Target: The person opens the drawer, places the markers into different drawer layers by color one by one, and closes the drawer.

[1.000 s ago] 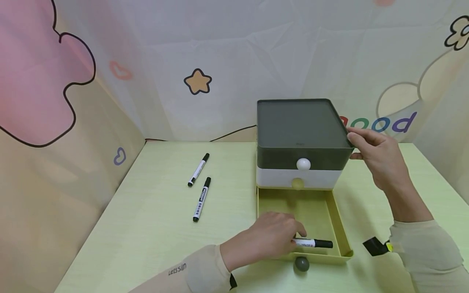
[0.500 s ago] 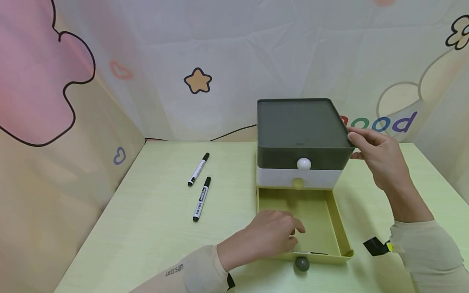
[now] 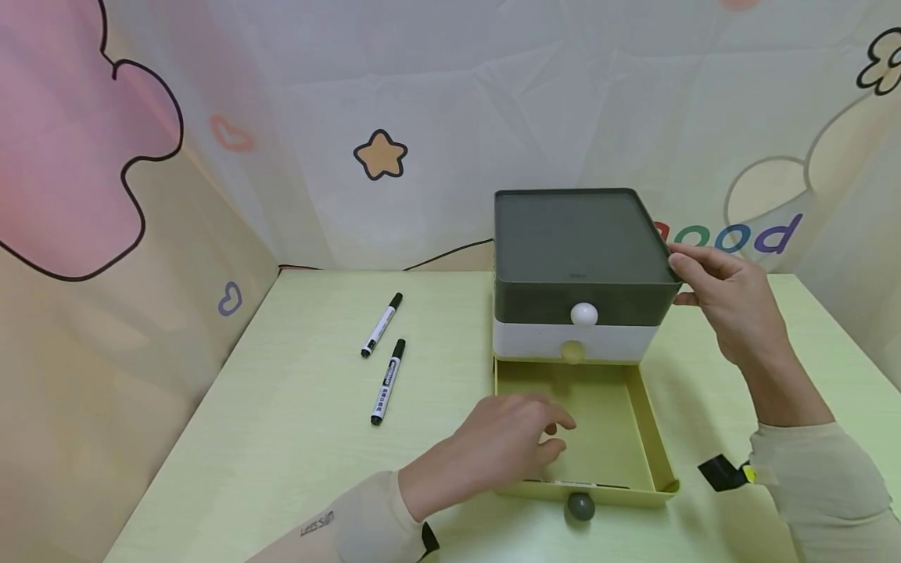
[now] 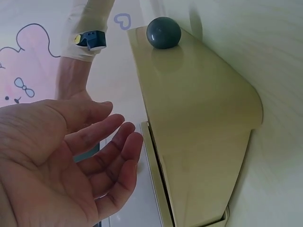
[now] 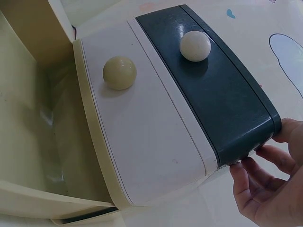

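Note:
A three-tier desktop drawer unit [image 3: 580, 238] stands at the right, dark green on top, white in the middle. Its yellow bottom drawer [image 3: 598, 422] is pulled out, with a grey ball knob [image 3: 580, 507] in front. Just behind the drawer's front wall, only a thin strip of a marker [image 3: 594, 485] shows. Over the drawer's left part hovers my left hand [image 3: 510, 438], loosely bent and holding nothing; the left wrist view shows its bare palm. My right hand [image 3: 732, 301] grips the unit's top right corner, thumb on top and fingers against the side.
Two black-and-white markers [image 3: 382, 325] [image 3: 389, 381] lie on the pale table [image 3: 281, 438] left of the unit. A thin dark cable [image 3: 450, 254] runs along the back. Printed cloth [image 3: 450, 156] hangs behind. A white knob [image 5: 195, 46] and a yellowish knob [image 5: 119, 73] stick out from the upper drawers.
My left hand has let go of a marker, which dropped behind the drawer's front wall. That hand has since drawn back to the left. My right hand has stayed in place.

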Motion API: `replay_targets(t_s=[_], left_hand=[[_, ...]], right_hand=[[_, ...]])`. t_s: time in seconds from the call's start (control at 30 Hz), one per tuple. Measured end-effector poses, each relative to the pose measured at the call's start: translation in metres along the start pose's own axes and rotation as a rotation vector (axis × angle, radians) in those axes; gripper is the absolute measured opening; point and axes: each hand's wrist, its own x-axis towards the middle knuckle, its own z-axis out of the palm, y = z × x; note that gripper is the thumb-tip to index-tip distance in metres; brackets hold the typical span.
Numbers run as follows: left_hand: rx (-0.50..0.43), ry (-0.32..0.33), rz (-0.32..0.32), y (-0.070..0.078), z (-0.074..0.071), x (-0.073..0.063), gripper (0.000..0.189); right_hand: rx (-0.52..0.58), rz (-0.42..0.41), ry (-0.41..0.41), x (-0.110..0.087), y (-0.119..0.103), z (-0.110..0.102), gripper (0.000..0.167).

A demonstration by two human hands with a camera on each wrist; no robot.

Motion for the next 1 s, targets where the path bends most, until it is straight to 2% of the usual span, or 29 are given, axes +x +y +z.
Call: replay_targets(t_s=[0.13, 0.33, 0.77, 1.0], left_hand=[[-0.015, 0.026, -0.002, -0.003, -0.003, -0.003, 0.022], [-0.052, 0.050, -0.048, -0.009, -0.009, -0.008, 0.022], [-0.141, 0.154, -0.119, -0.025, -0.016, -0.019, 0.024], [-0.191, 0.200, -0.196, -0.039, -0.019, -0.030, 0.023]], right_hand=[[0.000, 0.005, 0.002, 0.000, -0.001, 0.000, 0.022], [0.001, 0.007, 0.002, 0.000, -0.001, -0.001, 0.022], [-0.004, 0.003, 0.003, 0.000, -0.001, -0.001, 0.023], [-0.034, 0.014, -0.004, -0.001, 0.000, -0.001, 0.027]])
